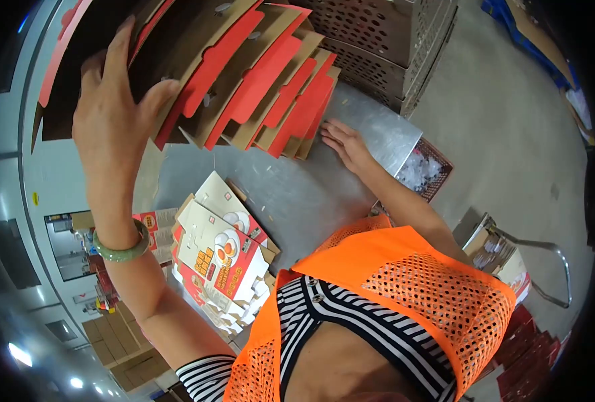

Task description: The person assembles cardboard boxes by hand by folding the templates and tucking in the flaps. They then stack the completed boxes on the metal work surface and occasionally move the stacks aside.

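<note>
Red-and-brown cardboard boxes [257, 80] stand in a leaning stack on a metal table [297, 194], their flaps jutting toward me. My left hand [113, 104], a green bangle at its wrist, is spread against the stack's left part. Its thumb lies at the edge of a box flap, and its fingers stretch up along the dark side of a box. At the stack's lower right end, my right hand [344, 142] has its fingers extended, with the tips close beside the last boxes. Flat printed cartons [217, 248] with egg pictures lie piled on the table near my left forearm.
Perforated brown crates [371, 47] are stacked behind the table's right end. Below that corner sits a basket [423, 167] with clear plastic pieces. A metal-handled cart [552, 268] stands on the floor at right; brown cartons [120, 342] are piled at lower left.
</note>
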`<state>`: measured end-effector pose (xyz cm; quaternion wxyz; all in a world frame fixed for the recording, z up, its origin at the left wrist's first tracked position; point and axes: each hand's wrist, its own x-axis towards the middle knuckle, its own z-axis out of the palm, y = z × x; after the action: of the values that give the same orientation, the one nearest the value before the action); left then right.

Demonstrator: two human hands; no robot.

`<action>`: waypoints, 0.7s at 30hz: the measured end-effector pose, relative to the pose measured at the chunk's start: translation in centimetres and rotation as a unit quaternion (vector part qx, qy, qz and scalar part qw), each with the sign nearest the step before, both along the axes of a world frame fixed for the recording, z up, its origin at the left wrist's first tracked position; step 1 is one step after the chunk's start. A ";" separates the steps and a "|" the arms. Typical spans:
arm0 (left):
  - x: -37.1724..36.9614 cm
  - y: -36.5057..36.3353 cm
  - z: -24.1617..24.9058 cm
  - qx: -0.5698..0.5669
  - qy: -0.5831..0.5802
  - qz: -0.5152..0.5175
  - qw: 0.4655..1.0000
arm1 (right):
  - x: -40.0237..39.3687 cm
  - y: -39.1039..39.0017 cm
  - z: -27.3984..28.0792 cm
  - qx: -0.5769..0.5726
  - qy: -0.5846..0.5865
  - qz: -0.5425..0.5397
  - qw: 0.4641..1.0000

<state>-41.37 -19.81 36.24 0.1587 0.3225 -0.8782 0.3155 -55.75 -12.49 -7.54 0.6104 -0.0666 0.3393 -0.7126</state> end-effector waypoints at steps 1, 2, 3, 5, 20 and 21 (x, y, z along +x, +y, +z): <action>0.2 -0.3 0.4 0.023 -0.007 -0.028 0.999 | -0.1 -0.9 0.4 -0.054 -0.026 0.029 0.998; 0.4 -0.8 0.6 0.022 -0.009 -0.029 0.999 | 0.1 -1.9 0.4 -0.055 -0.027 0.028 0.998; 0.8 -1.3 0.7 0.041 0.008 -0.062 0.997 | 0.5 -2.8 0.3 -0.052 -0.052 0.035 0.997; 0.5 -0.3 1.4 0.191 0.100 -0.002 0.977 | 0.5 -4.4 -0.7 -0.061 -0.070 0.056 0.994; 4.5 -2.4 0.7 0.050 0.058 0.076 0.994 | -0.8 -12.7 -1.8 -0.220 -0.148 0.171 0.949; 5.5 -2.0 0.8 0.042 0.074 0.046 0.995 | -0.4 -12.3 -1.7 -0.244 -0.184 0.164 0.938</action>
<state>-35.88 -21.86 37.03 0.1950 0.3915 -0.8608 0.2604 -56.11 -24.76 -9.22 0.7358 -0.1356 0.0213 -0.6631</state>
